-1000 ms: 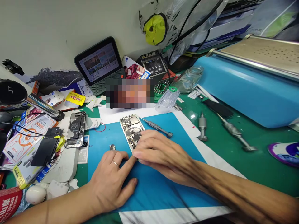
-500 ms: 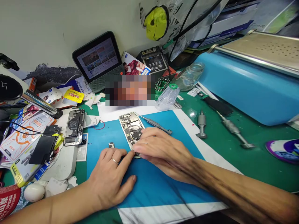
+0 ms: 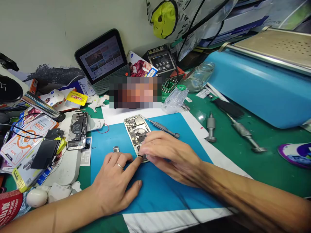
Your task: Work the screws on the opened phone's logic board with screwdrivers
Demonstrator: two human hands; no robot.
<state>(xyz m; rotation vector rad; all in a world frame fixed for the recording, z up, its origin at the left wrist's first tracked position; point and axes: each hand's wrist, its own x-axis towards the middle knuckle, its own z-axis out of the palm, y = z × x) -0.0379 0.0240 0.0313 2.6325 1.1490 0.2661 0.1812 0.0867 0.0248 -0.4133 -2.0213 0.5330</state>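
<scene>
An opened phone (image 3: 136, 129) with its insides showing lies on a blue work mat (image 3: 155, 191). My right hand (image 3: 170, 153) rests over the phone's near end, fingers curled close together at its lower edge; what they pinch is hidden. My left hand (image 3: 116, 184) lies flat on the mat, fingers spread, its index fingertip touching the phone's near corner. A ring sits on one finger. A tiny loose part (image 3: 116, 149) lies on the mat just beyond my left fingers. A thin screwdriver (image 3: 163, 128) lies right of the phone.
A second opened phone (image 3: 77, 130) lies on a white pad to the left amid boxes and black parts. A small screen (image 3: 102, 61), a glass jar (image 3: 199, 76), a clear plastic bottle (image 3: 175, 98), two metal tools (image 3: 211, 128) and a large blue machine (image 3: 262, 90) stand around.
The view drifted slightly. My right fingers curled in tighter at the phone's lower edge; my left index finger stays at the phone's corner.
</scene>
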